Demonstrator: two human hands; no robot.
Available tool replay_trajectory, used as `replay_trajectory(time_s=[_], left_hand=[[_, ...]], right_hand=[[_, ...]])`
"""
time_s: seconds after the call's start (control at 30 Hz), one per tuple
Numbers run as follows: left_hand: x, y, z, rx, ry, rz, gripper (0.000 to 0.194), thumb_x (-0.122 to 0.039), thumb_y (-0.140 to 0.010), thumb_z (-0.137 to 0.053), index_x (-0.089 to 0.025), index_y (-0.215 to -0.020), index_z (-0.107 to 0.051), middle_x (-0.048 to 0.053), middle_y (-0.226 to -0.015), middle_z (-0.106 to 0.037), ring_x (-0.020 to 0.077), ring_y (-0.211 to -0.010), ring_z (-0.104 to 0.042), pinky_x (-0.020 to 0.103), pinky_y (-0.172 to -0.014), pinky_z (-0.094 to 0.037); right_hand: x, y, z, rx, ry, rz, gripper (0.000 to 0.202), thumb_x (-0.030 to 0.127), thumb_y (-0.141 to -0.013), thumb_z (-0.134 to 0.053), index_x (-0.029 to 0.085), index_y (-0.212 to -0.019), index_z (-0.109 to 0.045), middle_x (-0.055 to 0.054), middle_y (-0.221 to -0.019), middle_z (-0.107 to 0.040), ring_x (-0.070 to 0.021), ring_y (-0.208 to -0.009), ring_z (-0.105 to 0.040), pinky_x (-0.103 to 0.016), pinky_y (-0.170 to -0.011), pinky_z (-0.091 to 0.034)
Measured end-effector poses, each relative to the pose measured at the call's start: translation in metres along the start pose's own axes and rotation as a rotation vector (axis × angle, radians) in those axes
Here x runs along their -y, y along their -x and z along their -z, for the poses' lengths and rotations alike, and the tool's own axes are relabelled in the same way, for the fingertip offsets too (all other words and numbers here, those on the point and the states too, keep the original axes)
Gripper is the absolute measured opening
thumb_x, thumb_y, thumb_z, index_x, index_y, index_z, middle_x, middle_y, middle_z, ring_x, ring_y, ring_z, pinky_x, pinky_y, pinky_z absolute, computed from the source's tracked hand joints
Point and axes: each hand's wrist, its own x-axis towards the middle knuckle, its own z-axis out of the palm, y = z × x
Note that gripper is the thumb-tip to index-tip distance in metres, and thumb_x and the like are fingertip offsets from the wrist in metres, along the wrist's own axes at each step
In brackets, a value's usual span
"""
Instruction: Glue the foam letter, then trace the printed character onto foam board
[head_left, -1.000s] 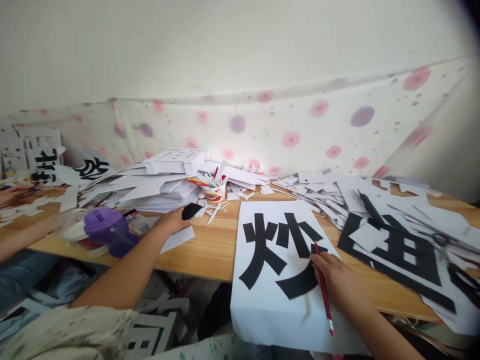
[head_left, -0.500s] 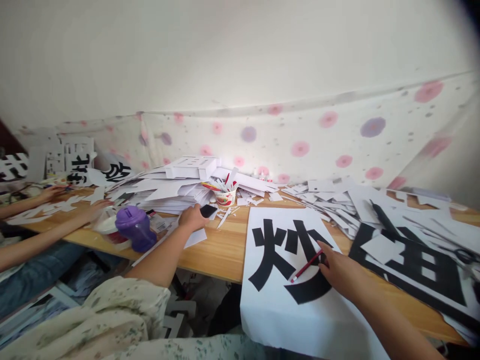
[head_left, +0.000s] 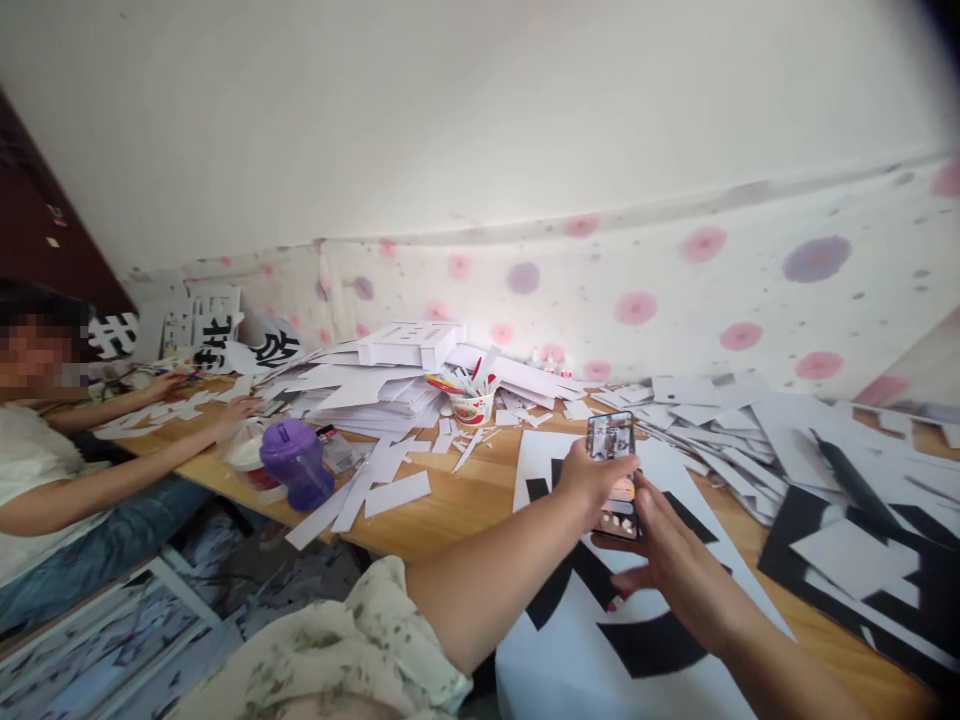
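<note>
A lit phone (head_left: 622, 505) stands between my two hands, above a white sheet (head_left: 529, 660) bearing a large black character (head_left: 652, 648). My left hand (head_left: 596, 475) grips the phone from the left, its thumb across the screen. At the phone's right edge is my right hand (head_left: 671, 545), fingers curled beside and under it. A small red bit shows below its fingers; whether that is the pencil cannot be made out.
A purple bottle (head_left: 295, 465) stands at the table's (head_left: 420, 525) left front edge. Behind are a cup of tools (head_left: 474, 407), stacked white boards (head_left: 375, 390) and scraps. Black cut pieces (head_left: 787, 540) lie right. Another person (head_left: 45, 450) sits at the left.
My left hand has brought the phone from beside the cup to over the sheet, its screen now lit. My right hand has moved to the phone. The view has turned left.
</note>
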Motion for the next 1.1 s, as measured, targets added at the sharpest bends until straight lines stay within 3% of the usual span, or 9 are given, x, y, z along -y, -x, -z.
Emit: replay_trajectory(time_s=[0.07,0.13,0.3,0.47,0.7,0.83,1.1], left_hand=[[0.002,-0.003,-0.013,0.048,0.061,0.0,0.038,-0.038,-0.066,-0.077,-0.018,-0.092,-0.058,0.003,-0.077,-0.064,0.0182,-0.068,-0.062,0.03,-0.064,-0.047],[-0.001,-0.007,-0.015,0.142,0.136,0.021,0.036,-0.047,-0.072,-0.068,-0.018,-0.091,-0.058,0.002,-0.074,-0.062,0.0184,-0.066,-0.062,0.03,-0.063,-0.048],[0.001,-0.024,0.005,0.442,0.254,0.171,0.041,-0.049,-0.082,-0.058,-0.014,-0.103,-0.06,0.009,-0.093,-0.066,0.0201,-0.076,-0.063,0.031,-0.066,-0.051],[0.014,-0.031,0.019,0.653,0.248,0.237,0.04,-0.046,-0.087,-0.056,-0.019,-0.117,-0.055,0.012,-0.103,-0.065,0.0217,-0.075,-0.063,0.033,-0.059,-0.052],[0.03,-0.035,0.027,0.716,0.24,0.28,0.033,-0.046,-0.09,-0.051,-0.023,-0.113,-0.053,0.007,-0.092,-0.065,0.0206,-0.071,-0.065,0.036,-0.06,-0.056],[0.032,-0.031,0.029,0.741,0.243,0.353,0.036,-0.05,-0.09,-0.049,-0.021,-0.112,-0.053,0.008,-0.088,-0.065,0.0223,-0.07,-0.067,0.032,-0.051,-0.057],[0.034,-0.027,0.026,0.686,0.318,0.416,0.039,-0.047,-0.093,-0.045,-0.02,-0.12,-0.052,0.012,-0.105,-0.066,0.0239,-0.08,-0.068,0.035,-0.058,-0.06]], right_hand=[[0.0,-0.013,0.003,-0.032,-0.076,-0.009,0.065,0.065,-0.086,-0.042,0.029,-0.139,-0.032,-0.016,-0.121,-0.061,-0.0259,-0.081,-0.069,-0.036,-0.053,-0.056],[-0.001,-0.025,0.014,-0.039,-0.135,-0.028,0.057,0.063,-0.086,-0.045,0.031,-0.132,-0.038,-0.011,-0.117,-0.063,-0.0234,-0.08,-0.069,-0.032,-0.05,-0.054],[-0.001,-0.042,0.046,0.13,-0.235,0.038,0.045,0.058,-0.085,-0.051,0.028,-0.118,-0.045,-0.005,-0.098,-0.067,-0.0177,-0.073,-0.068,-0.027,-0.052,-0.054],[-0.002,-0.054,0.064,0.186,-0.11,0.043,0.057,0.028,-0.07,-0.075,0.025,-0.116,-0.04,-0.003,-0.093,-0.068,-0.0162,-0.072,-0.069,-0.02,-0.05,-0.051],[-0.017,-0.064,0.068,0.094,0.069,0.15,0.054,0.025,-0.073,-0.071,0.024,-0.117,-0.039,-0.002,-0.093,-0.065,-0.0144,-0.065,-0.066,-0.02,-0.043,-0.049],[-0.017,-0.063,0.069,0.114,0.115,0.152,0.052,0.025,-0.075,-0.069,0.024,-0.116,-0.037,0.0,-0.086,-0.063,-0.0148,-0.064,-0.065,-0.023,-0.044,-0.05],[-0.016,-0.061,0.068,0.071,0.154,0.144,0.048,0.02,-0.074,-0.067,0.024,-0.112,-0.04,0.001,-0.087,-0.059,-0.0134,-0.061,-0.061,-0.025,-0.044,-0.051]])
